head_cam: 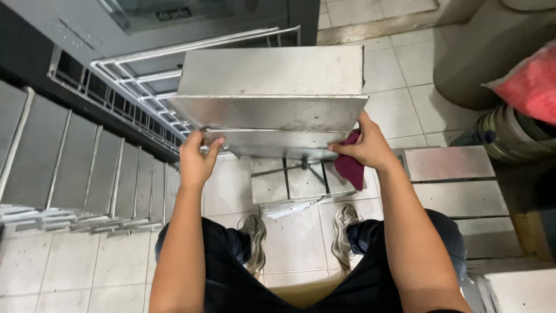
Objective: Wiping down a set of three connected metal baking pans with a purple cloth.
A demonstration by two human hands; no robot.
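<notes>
I hold a stack of flat metal baking trays [272,110] in front of me, above a tiled floor. My left hand [197,157] grips the near left corner of the stack. My right hand [364,145] grips the near right corner and also pinches a dark red cloth [351,168] that hangs below the trays. The top tray's shiny underside faces me. My legs and grey shoes [255,232] show below.
A metal rack [133,87] with wire shelves stands at upper left. A row of upright trays [75,168] lines the left side. More trays [457,179] lie stacked at right, beside a grey barrel [486,58] and a red bag [530,87]. Further trays [289,191] rest on the floor.
</notes>
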